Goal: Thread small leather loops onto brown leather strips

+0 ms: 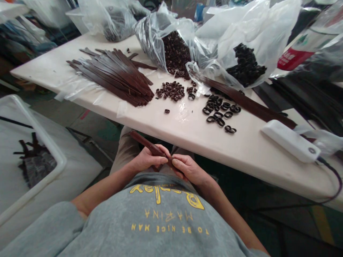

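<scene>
My left hand [151, 157] is closed around a dark brown leather strap [143, 140], whose far end points up and left toward the table edge. Beside it, my right hand [189, 167] pinches the same strap between thumb and fingers, close to my lap. On the table in front lies a fanned pile of brown leather strips [115, 75]. Small brown leather loops [171, 91] sit in a heap to its right, with one single loop [167, 111] nearer the edge. Larger black loops [218, 109] are scattered farther right.
Clear plastic bags hold brown loops [175, 50] and black loops [246, 64] at the back. A long brown strip [241, 94] crosses the table's right side. A white corded device [291, 139] lies near the right edge. A white bin [60, 160] with dark strips stands at left.
</scene>
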`<state>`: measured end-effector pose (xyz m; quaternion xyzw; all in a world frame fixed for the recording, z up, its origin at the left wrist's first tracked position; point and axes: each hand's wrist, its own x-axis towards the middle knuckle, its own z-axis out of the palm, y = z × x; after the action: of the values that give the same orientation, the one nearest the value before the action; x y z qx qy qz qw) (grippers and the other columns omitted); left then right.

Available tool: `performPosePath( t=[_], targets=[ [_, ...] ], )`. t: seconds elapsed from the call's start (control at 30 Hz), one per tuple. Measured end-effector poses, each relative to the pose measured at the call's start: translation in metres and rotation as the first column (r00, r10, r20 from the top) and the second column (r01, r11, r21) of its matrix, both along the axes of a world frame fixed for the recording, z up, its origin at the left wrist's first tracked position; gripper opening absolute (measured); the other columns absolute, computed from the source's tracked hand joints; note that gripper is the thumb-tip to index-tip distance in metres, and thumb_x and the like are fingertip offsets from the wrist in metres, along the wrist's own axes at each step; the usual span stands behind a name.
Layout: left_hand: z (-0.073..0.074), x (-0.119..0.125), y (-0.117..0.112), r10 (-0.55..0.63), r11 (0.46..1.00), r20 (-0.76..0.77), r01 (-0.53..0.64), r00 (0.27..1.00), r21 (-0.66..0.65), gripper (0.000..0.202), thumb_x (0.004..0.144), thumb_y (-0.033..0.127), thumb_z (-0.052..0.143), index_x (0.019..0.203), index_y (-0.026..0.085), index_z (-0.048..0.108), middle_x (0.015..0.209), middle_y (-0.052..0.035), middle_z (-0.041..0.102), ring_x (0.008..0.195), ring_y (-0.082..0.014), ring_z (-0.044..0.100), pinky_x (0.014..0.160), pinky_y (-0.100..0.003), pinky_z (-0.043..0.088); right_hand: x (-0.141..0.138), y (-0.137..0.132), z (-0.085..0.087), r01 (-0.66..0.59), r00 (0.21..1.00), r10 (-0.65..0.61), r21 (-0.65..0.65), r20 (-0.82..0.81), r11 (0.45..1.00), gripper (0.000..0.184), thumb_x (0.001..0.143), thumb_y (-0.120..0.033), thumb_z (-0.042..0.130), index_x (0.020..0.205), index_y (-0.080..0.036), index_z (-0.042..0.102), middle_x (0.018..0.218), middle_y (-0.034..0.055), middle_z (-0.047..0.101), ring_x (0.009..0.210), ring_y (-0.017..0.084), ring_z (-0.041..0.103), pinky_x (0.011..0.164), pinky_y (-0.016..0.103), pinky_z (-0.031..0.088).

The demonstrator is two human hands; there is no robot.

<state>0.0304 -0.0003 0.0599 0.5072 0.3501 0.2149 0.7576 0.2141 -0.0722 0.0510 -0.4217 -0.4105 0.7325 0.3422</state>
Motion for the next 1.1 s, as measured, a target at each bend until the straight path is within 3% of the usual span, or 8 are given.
performPosePath(
  t=[0.23, 0.47, 0.6, 0.7, 0.77, 0.87, 0.97, 1.1],
  targets=[
    [-0.014, -0.026, 0.016, 0.34, 0.94, 0.093, -0.336, 0.936, -0.058, 0.024, 0.064, 0.029, 0.076, 0.077, 0.016, 0.062, 0.044, 0.0094, 0.043, 0.035, -0.003, 0.033, 0.038, -0.016, 0.023, 0.017, -0.013, -0.011, 0.004, 0.995, 0.002, -0.056, 0.097, 0.998, 0.046, 0.086, -0.062, 0.055, 0.071, -0.019, 0.048, 0.047, -0.0095, 0.042, 0.036, 0.004, 0.027, 0.033, 0.016, 0.019],
    [-0.004, -0.03, 0.037, 0.371, 0.928, 0.115, -0.374, 0.921, -0.002, 0.025, 0.068, 0.035, 0.076, 0.081, 0.016, 0.066, 0.053, 0.0051, 0.052, 0.04, -0.0042, 0.04, 0.039, -0.016, 0.028, 0.033, -0.026, -0.022, 0.02, 0.997, -0.015, -0.066, 0.072, 0.998, 0.049, 0.086, -0.066, 0.052, 0.072, -0.02, 0.046, 0.046, -0.0098, 0.04, 0.034, 0.004, 0.025, 0.031, 0.016, 0.018],
    [0.006, -0.025, 0.074, 0.493, 0.837, 0.124, -0.509, 0.861, 0.203, 0.027, 0.07, 0.036, 0.075, 0.087, 0.016, 0.068, 0.061, 0.0029, 0.059, 0.047, -0.006, 0.047, 0.046, -0.017, 0.037, 0.055, -0.032, -0.024, 0.065, 0.994, -0.061, -0.048, 0.086, 0.997, 0.051, 0.085, -0.068, 0.053, 0.073, -0.019, 0.048, 0.045, -0.0099, 0.039, 0.032, 0.003, 0.021, 0.031, 0.016, 0.014],
    [0.007, -0.015, 0.105, 0.458, 0.794, 0.023, -0.421, 0.889, 0.438, 0.031, 0.071, 0.037, 0.074, 0.093, 0.015, 0.069, 0.062, 0.0021, 0.06, 0.049, -0.0082, 0.05, 0.049, -0.02, 0.04, 0.059, -0.033, -0.025, 0.142, 0.987, -0.138, -0.046, 0.087, 0.989, 0.05, 0.086, -0.066, 0.052, 0.074, -0.018, 0.05, 0.042, -0.0107, 0.037, 0.031, 0.003, 0.019, 0.031, 0.017, 0.013],
    [0.006, -0.004, 0.123, 0.429, 0.724, -0.06, -0.304, 0.901, 0.619, 0.03, 0.073, 0.036, 0.071, 0.094, 0.015, 0.07, 0.062, 0.0015, 0.06, 0.051, -0.0098, 0.052, 0.05, -0.021, 0.041, 0.052, -0.03, -0.024, 0.208, 0.976, -0.204, -0.041, 0.079, 0.977, 0.049, 0.087, -0.065, 0.052, 0.075, -0.018, 0.051, 0.042, -0.0109, 0.036, 0.032, 0.003, 0.018, 0.032, 0.017, 0.012],
    [0.01, 0.011, 0.14, 0.432, 0.506, -0.124, -0.127, 0.893, 0.853, 0.034, 0.073, 0.032, 0.072, 0.103, 0.017, 0.071, 0.091, -0.006, 0.069, 0.076, -0.0166, 0.063, 0.066, -0.027, 0.05, 0.039, -0.024, -0.023, 0.255, 0.965, -0.253, -0.024, 0.069, 0.967, 0.049, 0.087, -0.066, 0.051, 0.075, -0.018, 0.05, 0.042, -0.0105, 0.037, 0.032, 0.003, 0.019, 0.032, 0.017, 0.013],
    [0.026, 0.017, 0.135, 0.466, 0.352, -0.053, -0.13, 0.883, 0.927, 0.038, 0.075, 0.033, 0.072, 0.111, 0.019, 0.069, 0.117, -0.0107, 0.065, 0.1, -0.0218, 0.061, 0.084, -0.033, 0.051, 0.033, -0.018, -0.022, 0.277, 0.956, -0.276, 0.003, 0.101, 0.961, 0.05, 0.085, -0.067, 0.052, 0.074, -0.018, 0.049, 0.042, -0.0099, 0.039, 0.032, 0.003, 0.022, 0.032, 0.017, 0.015],
    [0.069, 0.013, 0.088, 0.296, 0.529, -0.001, -0.163, 0.955, 0.833, 0.033, 0.086, 0.047, 0.058, 0.092, 0.02, 0.076, 0.081, -0.0089, 0.071, 0.076, -0.0205, 0.065, 0.075, -0.034, 0.052, 0.036, -0.016, -0.021, 0.322, 0.937, -0.323, 0.032, 0.132, 0.946, 0.048, 0.086, -0.065, 0.052, 0.074, -0.018, 0.049, 0.043, -0.0093, 0.041, 0.032, 0.004, 0.024, 0.034, 0.018, 0.016]
  ],
)
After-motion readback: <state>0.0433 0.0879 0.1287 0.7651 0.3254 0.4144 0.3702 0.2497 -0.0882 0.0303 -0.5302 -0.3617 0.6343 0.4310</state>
